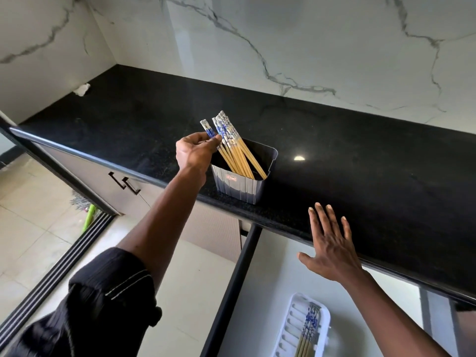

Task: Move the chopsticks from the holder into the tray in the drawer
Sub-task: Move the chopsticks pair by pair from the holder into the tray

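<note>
- A white marble wall (pixel 283 34) with grey veins fills the top of the frame and turns a corner at upper left.
- A polished black countertop (pixel 360 140) crosses the middle diagonally, with a bright glint (pixel 299 158) right of centre.
- Pale cabinet doors (pixel 103 173) with dark handles (pixel 126 182) stand below at left.
- Cream floor tiles (pixel 31 235) and a black ribbed track (pixel 56 266) lie at lower left.

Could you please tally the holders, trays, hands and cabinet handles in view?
holder: 1
tray: 1
hands: 2, left hand and right hand
cabinet handles: 2
Total: 6
</note>
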